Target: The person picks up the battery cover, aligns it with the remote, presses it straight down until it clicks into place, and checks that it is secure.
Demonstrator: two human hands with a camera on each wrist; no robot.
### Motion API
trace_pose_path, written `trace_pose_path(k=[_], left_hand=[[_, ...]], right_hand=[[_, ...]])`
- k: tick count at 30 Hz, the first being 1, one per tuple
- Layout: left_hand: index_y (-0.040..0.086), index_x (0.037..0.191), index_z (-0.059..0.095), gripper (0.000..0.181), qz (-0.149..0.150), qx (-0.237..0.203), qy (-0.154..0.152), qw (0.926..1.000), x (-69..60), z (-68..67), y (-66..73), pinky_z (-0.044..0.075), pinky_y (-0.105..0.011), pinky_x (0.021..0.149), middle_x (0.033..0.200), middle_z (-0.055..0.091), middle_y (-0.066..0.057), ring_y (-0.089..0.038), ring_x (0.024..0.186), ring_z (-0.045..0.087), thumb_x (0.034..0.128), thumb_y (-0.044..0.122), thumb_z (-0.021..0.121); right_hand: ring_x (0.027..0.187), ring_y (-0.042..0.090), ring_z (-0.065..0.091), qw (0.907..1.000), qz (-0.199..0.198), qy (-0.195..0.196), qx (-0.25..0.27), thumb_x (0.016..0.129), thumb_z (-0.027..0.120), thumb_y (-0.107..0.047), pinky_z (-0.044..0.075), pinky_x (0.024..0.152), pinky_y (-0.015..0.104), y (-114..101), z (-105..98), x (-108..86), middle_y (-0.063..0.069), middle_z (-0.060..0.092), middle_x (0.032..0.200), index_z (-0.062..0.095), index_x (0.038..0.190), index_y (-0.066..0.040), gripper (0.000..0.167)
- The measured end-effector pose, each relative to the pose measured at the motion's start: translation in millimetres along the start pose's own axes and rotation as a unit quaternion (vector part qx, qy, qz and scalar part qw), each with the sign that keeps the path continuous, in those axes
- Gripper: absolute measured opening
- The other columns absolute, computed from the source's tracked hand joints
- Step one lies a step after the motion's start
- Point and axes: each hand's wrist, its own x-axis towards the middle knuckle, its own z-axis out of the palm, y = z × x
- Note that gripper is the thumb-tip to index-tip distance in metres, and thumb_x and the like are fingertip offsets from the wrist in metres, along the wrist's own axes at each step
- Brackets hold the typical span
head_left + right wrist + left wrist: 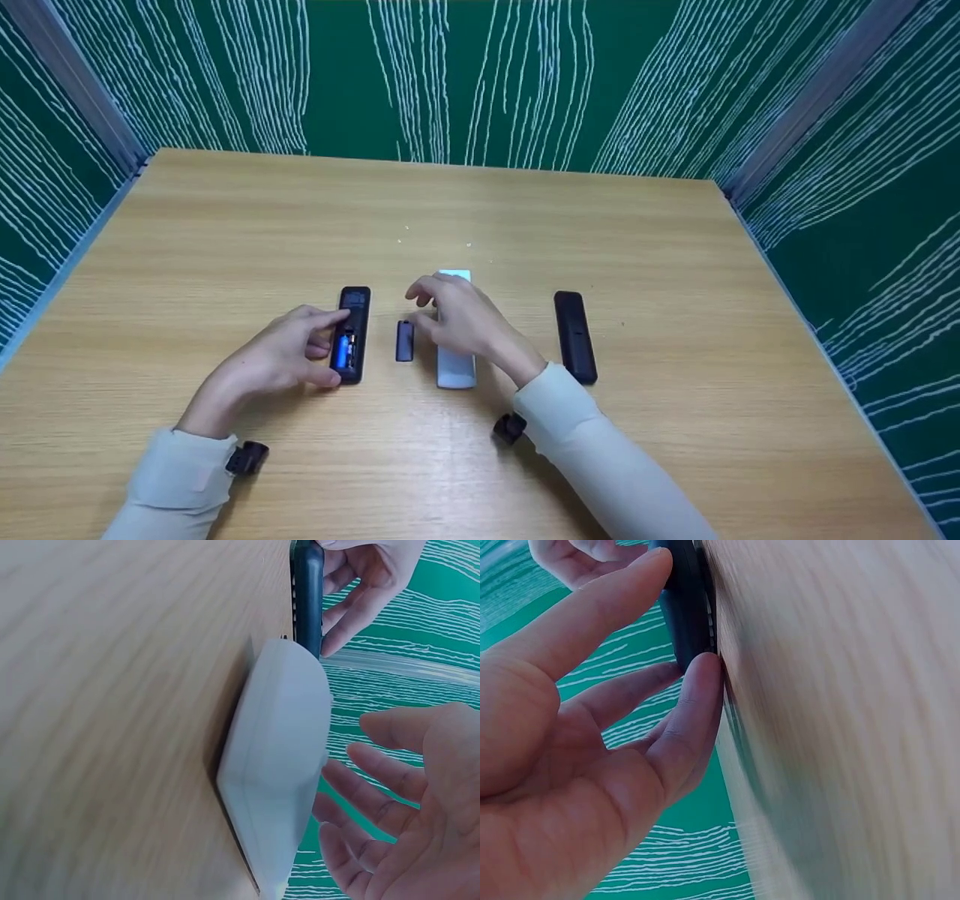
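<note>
My left hand [274, 356] holds a black remote control [359, 304] down on the table, its thumb at the near end and a fingertip on the upturned back. The remote's battery compartment is uncovered and shows a blue battery [345, 350]. To its right lies a small dark battery cover [405, 342]. Above a white remote control [456, 371] hovers my right hand [461, 315], its thumb and fingertips near the cover. In the right wrist view this hand [409, 802] has its fingers spread and loosely bent, with nothing between them; the white remote [281, 720] lies beside it.
Further right on the wooden table [675, 300] lies another black remote control [576, 337]. Tiny white specks lie beyond the hands. Green panels with white wavy lines [517, 82] stand behind the table and along both sides.
</note>
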Motion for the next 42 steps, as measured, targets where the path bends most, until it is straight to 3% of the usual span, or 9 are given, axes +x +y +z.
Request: trace_pose_path(k=[8,15,27,42], left_hand=[[0.003,0.164,0.037,0.097,0.003,0.004,0.0,1.0,0.0,0.0,0.0,0.05,-0.05,0.111,0.149,0.045,-0.023,-0.04,0.128,0.057,0.0807,-0.006,0.086],[0.002,0.163,0.039,0.094,0.016,0.019,0.005,0.9997,-2.1,-0.5,0.4,0.051,-0.049,0.109,0.148,0.046,-0.024,-0.039,0.127,0.058,0.0821,-0.005,0.086],[0.005,0.164,0.038,0.095,0.004,0.02,0.003,0.9998,-2.7,-1.3,-0.4,0.05,-0.05,0.111,0.148,0.046,-0.022,-0.039,0.128,0.056,0.0832,-0.004,0.086],[0.004,0.164,0.039,0.094,0.008,0.024,0.003,0.9997,-1.2,-0.6,-1.4,0.051,-0.05,0.11,0.149,0.046,-0.023,-0.038,0.127,0.057,0.0831,-0.003,0.087]], right_hand=[[0.097,0.018,0.062,0.9998,0.015,-0.014,-0.004,0.104,0.067,-0.019,0.055,0.083,0.032,-1.5,-0.5,3.6,0.004,0.069,0.117,0.072,0.129,-0.009,0.027],[0.093,0.019,0.066,0.9995,0.0,-0.018,-0.026,0.104,0.068,-0.019,0.057,0.08,0.035,0.4,2.7,8.4,0.007,0.074,0.111,0.074,0.124,-0.006,0.025],[0.087,0.015,0.065,0.9971,0.036,-0.046,-0.049,0.104,0.069,-0.022,0.056,0.075,0.028,-2.2,7.7,12.3,0.004,0.073,0.106,0.077,0.121,-0.009,0.023],[0.088,0.017,0.061,0.9958,0.044,-0.03,-0.075,0.102,0.072,-0.026,0.052,0.074,0.03,-3.7,14.4,16.6,0.003,0.072,0.098,0.08,0.114,-0.009,0.022]])
